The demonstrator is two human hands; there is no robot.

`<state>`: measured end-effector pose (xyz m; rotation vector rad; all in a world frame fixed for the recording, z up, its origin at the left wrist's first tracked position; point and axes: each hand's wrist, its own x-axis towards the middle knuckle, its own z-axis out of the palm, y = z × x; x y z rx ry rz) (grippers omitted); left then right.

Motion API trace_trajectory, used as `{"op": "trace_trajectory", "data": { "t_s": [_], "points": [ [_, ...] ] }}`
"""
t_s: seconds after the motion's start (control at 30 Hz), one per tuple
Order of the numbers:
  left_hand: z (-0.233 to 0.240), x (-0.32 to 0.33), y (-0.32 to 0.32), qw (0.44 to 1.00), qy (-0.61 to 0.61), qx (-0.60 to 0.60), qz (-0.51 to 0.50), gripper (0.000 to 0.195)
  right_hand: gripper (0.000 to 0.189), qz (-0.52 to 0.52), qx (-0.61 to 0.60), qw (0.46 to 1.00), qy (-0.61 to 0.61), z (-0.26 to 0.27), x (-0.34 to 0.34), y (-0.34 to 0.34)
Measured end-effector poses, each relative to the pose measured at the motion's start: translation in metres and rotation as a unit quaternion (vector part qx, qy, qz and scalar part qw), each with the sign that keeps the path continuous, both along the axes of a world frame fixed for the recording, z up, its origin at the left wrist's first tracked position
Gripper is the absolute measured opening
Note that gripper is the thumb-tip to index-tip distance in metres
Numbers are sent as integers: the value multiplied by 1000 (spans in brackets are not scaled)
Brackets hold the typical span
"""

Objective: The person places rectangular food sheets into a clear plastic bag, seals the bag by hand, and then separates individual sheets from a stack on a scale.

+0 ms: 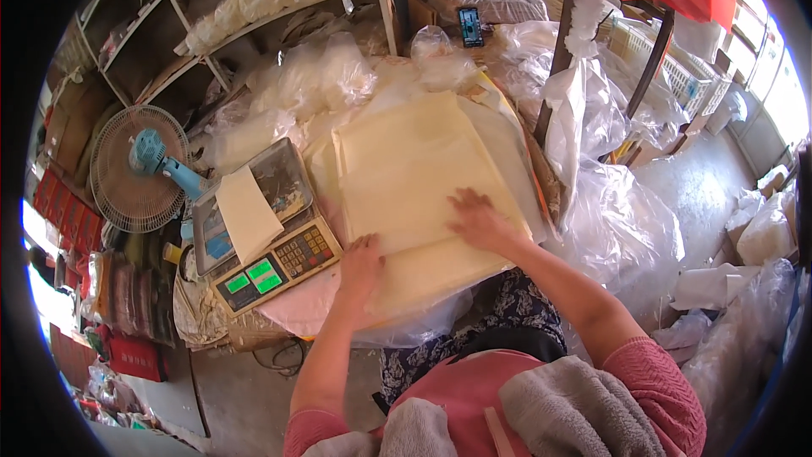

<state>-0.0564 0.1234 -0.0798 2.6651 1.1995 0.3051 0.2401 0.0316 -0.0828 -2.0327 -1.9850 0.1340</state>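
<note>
Pale yellow, thin sheets [406,152] lie stacked on the table before me, their near part folded or overlapped into a band. My left hand [363,261] rests palm down at the left edge of this band, beside the scale. Over the right part of the sheets is my right hand [479,219], slightly blurred, fingers spread, with nothing gripped. A digital scale [276,266] with green-lit displays stands left of the stack. On its metal tray lies a folded cream-coloured sheet [247,212].
A blue fan [149,152] stands left of the scale. Clear plastic bags [342,70] crowd the table's far side, near a phone [470,26]. Dark posts [561,57] and hanging plastic film [622,222] border the right side. Shelves [279,13] rise at the back left.
</note>
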Motion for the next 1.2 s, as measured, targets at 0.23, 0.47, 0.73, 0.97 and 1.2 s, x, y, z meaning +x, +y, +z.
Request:
{"op": "trace_trajectory", "data": {
  "t_s": [0.23,0.47,0.73,0.97,1.2],
  "points": [
    [82,30,-38,990,-140,3,11,50,56,135,22,990,32,110,-71,6],
    [-6,-15,-30,757,-607,-225,89,88,56,245,233,938,78,97,-30,-44],
    [17,-13,-41,967,-189,-165,-53,38,31,24,-1,916,400,-9,38,-65],
    [12,25,-36,948,-230,-87,202,68,42,-171,-90,951,239,33,16,-28],
    [-2,45,-37,999,40,25,-11,84,87,-103,-15,983,148,34,9,-16]
  ]
}}
